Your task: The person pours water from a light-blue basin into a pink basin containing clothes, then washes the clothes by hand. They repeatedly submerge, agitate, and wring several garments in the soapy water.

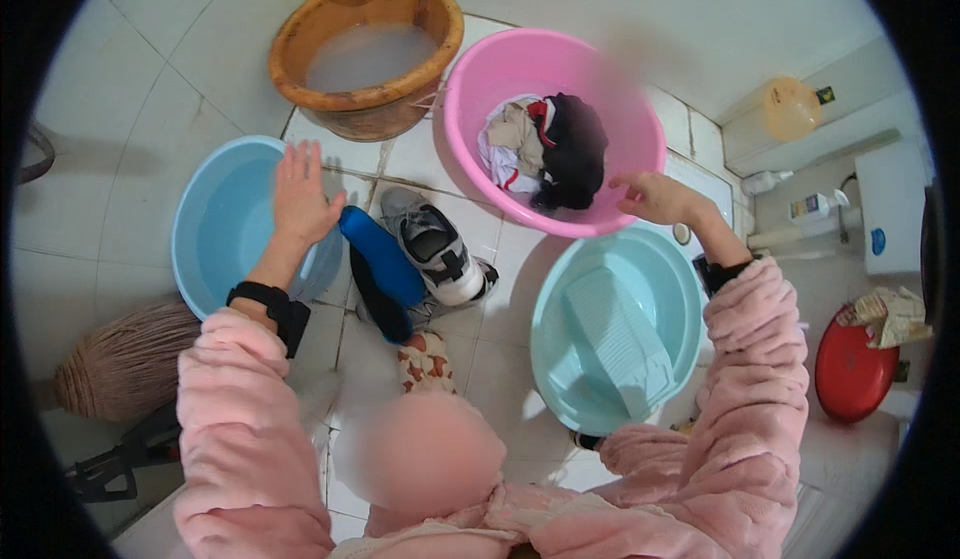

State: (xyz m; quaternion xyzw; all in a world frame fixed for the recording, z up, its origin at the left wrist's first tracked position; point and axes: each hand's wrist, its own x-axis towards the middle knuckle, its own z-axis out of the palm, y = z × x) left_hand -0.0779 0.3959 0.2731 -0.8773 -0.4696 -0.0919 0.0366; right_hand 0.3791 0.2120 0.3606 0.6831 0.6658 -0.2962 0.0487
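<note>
1. Pink fleecy sleeves, the left one (240, 429) and the right one (755, 359), lie nearest the camera, each running up to a grip with a dark band at the wrist.
2. Left grip (307, 199): palm down, fingers stretched out and thumb apart from them, with nothing held. It hangs over the right side of the light blue basin (186, 209); whether it touches the rim I cannot tell.
3. Right grip (655, 199): fingers loosely bent, thumb apart from them, with nothing seen between. It is at the right-hand rim of the pink basin (520, 54); contact is unclear.
4. Left of the right grip, inside the pink basin, a black garment (577, 149) lies against beige and white cloth (515, 137).
5. Just below the right grip is a turquoise basin (688, 299) with a ribbed washboard (620, 329) lying in it.
6. Just right of the left grip and slightly below it, a blue insole (385, 249) lies beside a grey shoe (432, 244).
7. Above and to the right of the left grip is a wooden tub (285, 67) of cloudy water (370, 57).
8. Below and left of the left grip is a mop head (130, 364).
</note>
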